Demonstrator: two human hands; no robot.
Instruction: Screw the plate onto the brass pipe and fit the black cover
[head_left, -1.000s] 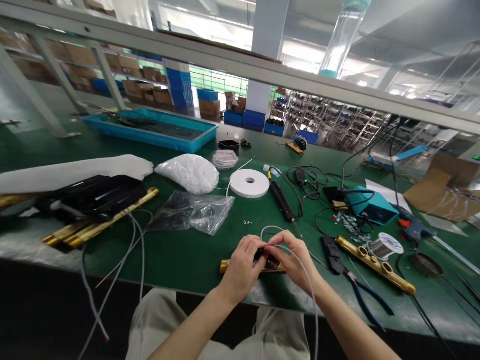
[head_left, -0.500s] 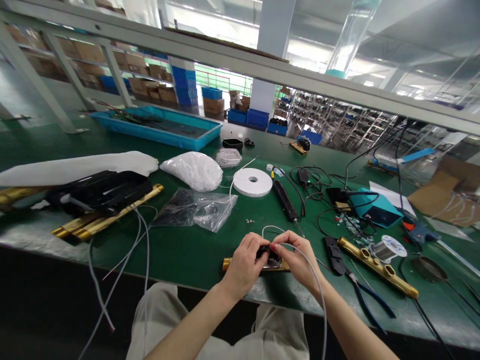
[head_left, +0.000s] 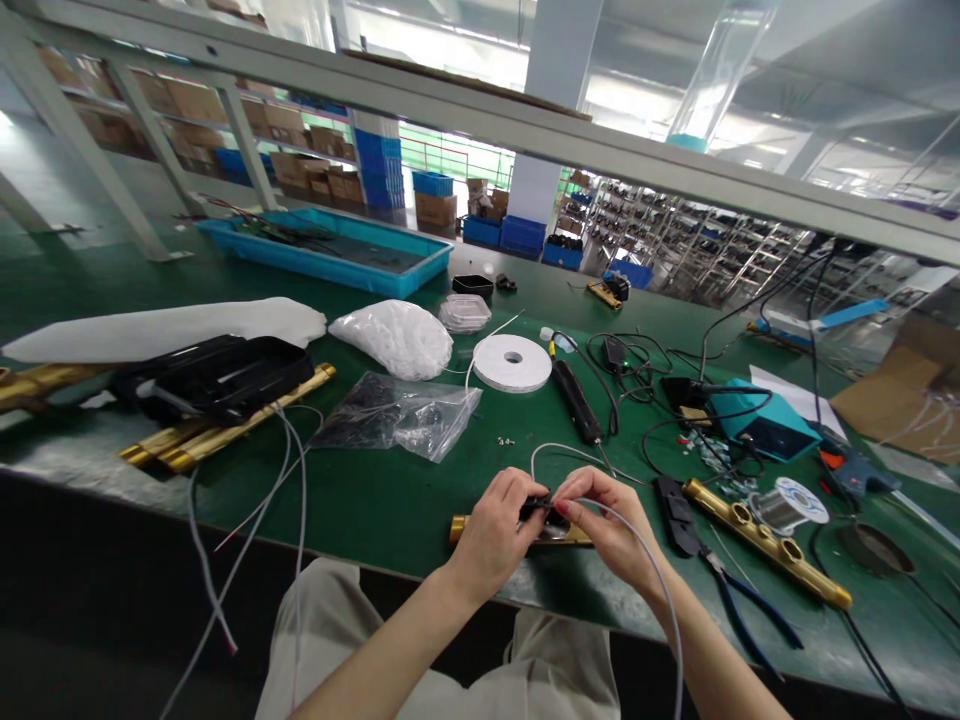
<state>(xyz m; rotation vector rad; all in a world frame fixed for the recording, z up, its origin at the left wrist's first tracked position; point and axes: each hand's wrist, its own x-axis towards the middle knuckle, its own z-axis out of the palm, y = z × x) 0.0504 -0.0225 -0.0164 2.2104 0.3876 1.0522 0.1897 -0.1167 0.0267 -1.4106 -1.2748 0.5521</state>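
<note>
My left hand [head_left: 491, 530] and my right hand [head_left: 611, 525] meet near the front edge of the green table [head_left: 375, 500]. Together they pinch a small black part [head_left: 541, 510] that sits on a short brass tube [head_left: 459, 528] lying under my hands. A thin white cable [head_left: 652, 570] runs from the black part over my right hand and down past my right forearm. The fingers hide most of the black part.
Right of my hands lie black-handled pliers [head_left: 705, 560], a long brass manifold [head_left: 772, 545] and a solder spool [head_left: 787, 503]. Behind are a black screwdriver [head_left: 576, 402], a white tape roll [head_left: 512, 362], plastic bags [head_left: 405, 415], a teal station [head_left: 757, 430]. Left: brass rods [head_left: 225, 430], black trays, a blue tray [head_left: 322, 255].
My hands stay on the black part and the brass tube, with small finger shifts. The view has drifted a little, so everything sits slightly right and lower.
</note>
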